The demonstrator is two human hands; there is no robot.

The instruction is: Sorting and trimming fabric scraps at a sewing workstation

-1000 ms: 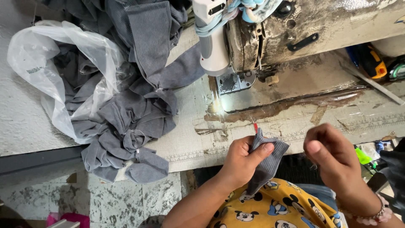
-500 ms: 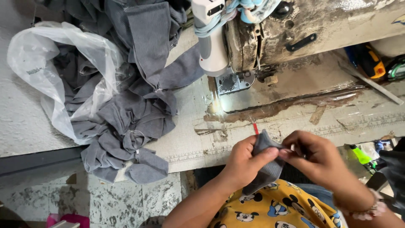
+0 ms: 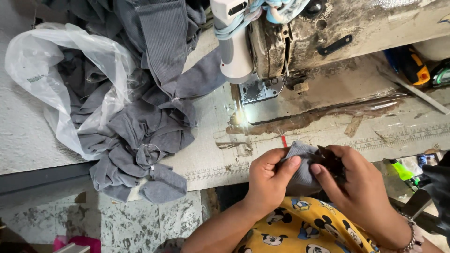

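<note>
Grey ribbed fabric piece [image 3: 300, 165] sits between your two hands at the near edge of the sewing table [image 3: 28, 140], just in front of the sewing machine [image 3: 300, 42]. From the head view it looks light, soft and limp, so it will likely fold and sag wherever you leave it unsupported; pinch it near the edges, close to the spot you are working on.

Your left hand [image 3: 269, 180] is closed on the piece, thumb on top and fingers curled beneath. Your right hand [image 3: 349, 180] is brought close against it, fingertips pinched on the right side of the cloth along with something small and dark that I cannot make out.

To the far left lies a heap of similar grey pieces [image 3: 140, 126], partly spilling from a clear plastic bag [image 3: 37, 79].
</note>
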